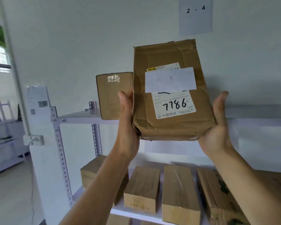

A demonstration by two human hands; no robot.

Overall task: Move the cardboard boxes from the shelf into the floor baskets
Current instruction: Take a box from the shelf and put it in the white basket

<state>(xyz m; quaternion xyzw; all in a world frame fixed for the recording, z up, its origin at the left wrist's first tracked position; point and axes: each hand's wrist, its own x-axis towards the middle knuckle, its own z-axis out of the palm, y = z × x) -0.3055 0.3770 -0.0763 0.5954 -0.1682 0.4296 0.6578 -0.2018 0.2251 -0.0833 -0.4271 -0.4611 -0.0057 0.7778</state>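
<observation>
One creased cardboard box, marked 7786, is held upright in the air on the near side of the upper shelf. The left hand clasps its left edge; the right hand cups its lower right corner. One small box stands on that shelf, just left, with bare shelf beside it. Four boxes lie side by side on the lower shelf, with narrow gaps between them.

Crumpled box, label 7786, upright, gripped between left hand and right hand. Small box stands on upper shelf; row of boxes on lower shelf.
</observation>
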